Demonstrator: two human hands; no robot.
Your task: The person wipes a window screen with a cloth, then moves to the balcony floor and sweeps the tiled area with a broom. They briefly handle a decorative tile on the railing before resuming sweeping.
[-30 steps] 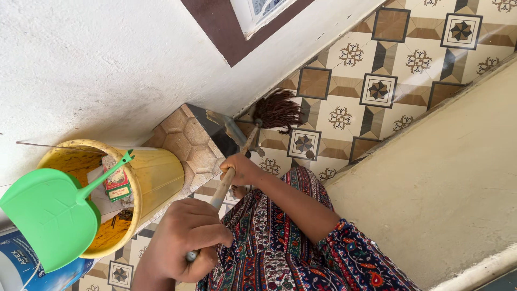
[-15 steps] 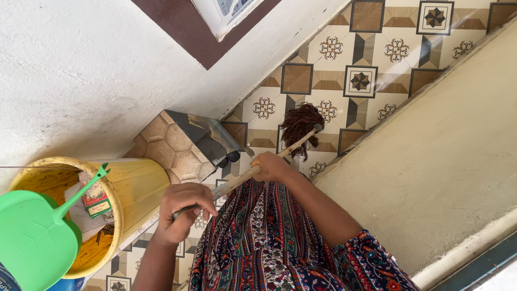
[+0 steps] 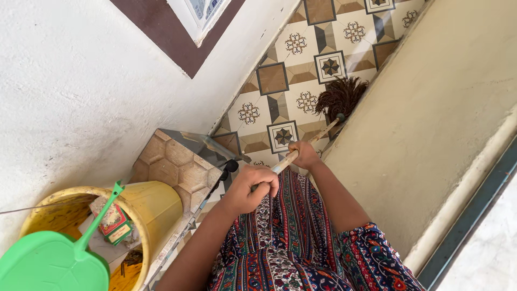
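Observation:
I grip a mop with both hands. My right hand (image 3: 305, 156) is closed on the wooden handle (image 3: 322, 133) lower down, nearer the head. My left hand (image 3: 251, 188) is closed on the handle's upper end, close to my patterned dress (image 3: 285, 231). The dark brown stringy mop head (image 3: 340, 96) rests on the patterned floor tiles (image 3: 280, 81), against the base of the cream wall (image 3: 431, 108) on the right.
A yellow bucket (image 3: 159, 207) with small boxes inside stands at the lower left, and a green dustpan (image 3: 51, 267) leans in it. A block of hexagon-patterned tiles (image 3: 175, 164) sits by the white wall (image 3: 81, 86). A dark window frame (image 3: 161, 32) is at the top.
The mop head has swept across the floor from beside the tile block by the white wall to the foot of the cream wall. Both hands moved with it.

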